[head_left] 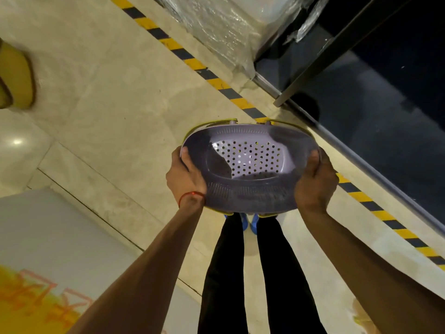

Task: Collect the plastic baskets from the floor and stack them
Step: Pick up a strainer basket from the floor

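A purple perforated basket is held up off the tiled floor, level, its open side towards the camera, above the person's blue shoes; the left hand grips its left end, thumb over the rim, a red string on the wrist; the right hand grips the right end likewise; a yellow-green edge shows behind the far rim (whether it belongs to a second basket is unclear); yellow-and-black tape runs aslant across the floor beyond.
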`<action>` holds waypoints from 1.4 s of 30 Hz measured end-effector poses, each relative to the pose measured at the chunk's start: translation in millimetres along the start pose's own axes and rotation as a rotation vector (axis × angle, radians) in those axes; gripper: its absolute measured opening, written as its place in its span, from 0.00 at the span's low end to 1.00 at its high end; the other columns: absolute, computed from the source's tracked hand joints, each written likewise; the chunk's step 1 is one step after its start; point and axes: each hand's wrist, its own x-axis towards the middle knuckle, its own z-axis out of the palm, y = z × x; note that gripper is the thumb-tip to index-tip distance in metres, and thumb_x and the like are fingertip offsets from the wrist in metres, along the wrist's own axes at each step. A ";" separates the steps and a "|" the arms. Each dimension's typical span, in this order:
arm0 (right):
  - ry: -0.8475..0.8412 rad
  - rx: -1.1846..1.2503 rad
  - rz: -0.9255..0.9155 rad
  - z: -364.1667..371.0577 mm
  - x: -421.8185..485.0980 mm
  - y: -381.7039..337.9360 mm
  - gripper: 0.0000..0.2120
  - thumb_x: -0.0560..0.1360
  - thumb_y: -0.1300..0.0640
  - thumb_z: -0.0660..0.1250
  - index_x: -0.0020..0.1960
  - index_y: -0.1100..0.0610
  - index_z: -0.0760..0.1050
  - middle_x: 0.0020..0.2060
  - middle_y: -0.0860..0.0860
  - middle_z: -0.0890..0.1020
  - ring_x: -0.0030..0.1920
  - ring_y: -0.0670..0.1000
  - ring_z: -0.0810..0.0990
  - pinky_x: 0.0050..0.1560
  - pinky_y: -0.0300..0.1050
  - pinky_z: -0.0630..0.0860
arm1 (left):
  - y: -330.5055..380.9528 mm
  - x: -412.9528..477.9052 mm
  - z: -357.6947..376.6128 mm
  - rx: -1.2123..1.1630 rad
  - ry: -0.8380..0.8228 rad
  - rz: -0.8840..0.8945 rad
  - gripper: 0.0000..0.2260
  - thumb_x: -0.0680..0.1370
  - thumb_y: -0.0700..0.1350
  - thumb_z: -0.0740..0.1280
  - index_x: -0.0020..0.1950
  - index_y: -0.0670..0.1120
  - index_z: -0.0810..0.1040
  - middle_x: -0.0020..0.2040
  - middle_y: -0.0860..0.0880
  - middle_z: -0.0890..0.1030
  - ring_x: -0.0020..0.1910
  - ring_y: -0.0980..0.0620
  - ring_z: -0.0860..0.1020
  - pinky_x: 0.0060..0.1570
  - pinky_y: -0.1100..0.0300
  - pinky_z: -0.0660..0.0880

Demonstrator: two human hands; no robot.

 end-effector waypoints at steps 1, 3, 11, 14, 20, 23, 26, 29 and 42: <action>-0.002 0.000 0.009 2.9 3.4 -0.3 0.20 0.87 0.51 0.53 0.71 0.59 0.74 0.67 0.57 0.79 0.66 0.57 0.77 0.64 0.41 0.71 | 0.6 2.9 2.4 -0.003 -0.005 -0.006 0.20 0.85 0.57 0.50 0.65 0.50 0.76 0.57 0.44 0.83 0.55 0.39 0.80 0.56 0.52 0.74; -0.012 0.007 0.020 8.6 10.4 -0.4 0.21 0.87 0.50 0.52 0.71 0.60 0.74 0.67 0.58 0.79 0.67 0.58 0.76 0.68 0.48 0.72 | 1.2 9.5 7.0 -0.009 -0.023 -0.026 0.20 0.85 0.56 0.50 0.65 0.50 0.76 0.57 0.44 0.83 0.55 0.39 0.79 0.57 0.52 0.74; -0.006 -0.018 0.056 41.8 30.0 22.6 0.22 0.87 0.49 0.52 0.71 0.59 0.74 0.67 0.58 0.79 0.67 0.60 0.76 0.64 0.45 0.71 | -13.4 37.6 46.6 0.062 -0.057 -0.048 0.23 0.84 0.58 0.48 0.74 0.49 0.68 0.60 0.39 0.81 0.58 0.34 0.78 0.60 0.45 0.74; -0.018 0.026 0.045 60.1 36.5 35.9 0.21 0.87 0.50 0.52 0.71 0.58 0.75 0.66 0.57 0.80 0.66 0.59 0.77 0.63 0.45 0.71 | -27.4 49.9 65.1 0.035 -0.050 -0.033 0.22 0.85 0.58 0.48 0.66 0.48 0.75 0.58 0.41 0.82 0.56 0.36 0.79 0.56 0.50 0.74; 0.107 0.010 -0.022 84.6 40.1 61.1 0.19 0.86 0.52 0.55 0.65 0.60 0.79 0.57 0.59 0.84 0.56 0.55 0.81 0.51 0.22 0.64 | -48.3 53.5 86.8 0.032 0.067 0.030 0.22 0.84 0.58 0.49 0.57 0.47 0.78 0.48 0.45 0.83 0.42 0.47 0.75 0.41 0.60 0.65; 0.108 0.001 -0.042 84.7 39.2 68.2 0.19 0.86 0.53 0.55 0.65 0.61 0.79 0.55 0.59 0.85 0.54 0.54 0.81 0.49 0.21 0.65 | -53.8 52.1 87.4 0.026 0.072 0.052 0.22 0.83 0.57 0.50 0.56 0.46 0.79 0.47 0.44 0.83 0.43 0.44 0.77 0.40 0.59 0.64; 0.066 0.014 -0.004 82.6 40.3 63.8 0.20 0.86 0.52 0.54 0.65 0.62 0.78 0.57 0.59 0.84 0.56 0.57 0.82 0.47 0.20 0.66 | -50.5 52.8 84.8 0.024 0.045 0.029 0.22 0.83 0.59 0.49 0.59 0.48 0.77 0.48 0.47 0.82 0.45 0.46 0.77 0.43 0.59 0.67; -0.003 0.003 0.030 73.0 39.2 55.0 0.19 0.86 0.52 0.54 0.68 0.62 0.75 0.62 0.60 0.82 0.61 0.61 0.79 0.52 0.27 0.67 | -45.6 51.3 76.1 0.005 -0.078 0.000 0.20 0.83 0.59 0.49 0.63 0.49 0.73 0.51 0.49 0.80 0.49 0.44 0.78 0.50 0.53 0.75; -0.322 -0.443 -0.398 -59.0 -34.4 -12.4 0.14 0.80 0.51 0.63 0.64 0.53 0.74 0.60 0.51 0.79 0.60 0.52 0.75 0.48 0.41 0.71 | 5.5 -67.7 -43.7 0.301 -0.210 0.273 0.20 0.81 0.51 0.60 0.70 0.45 0.69 0.68 0.44 0.71 0.59 0.41 0.75 0.55 0.46 0.75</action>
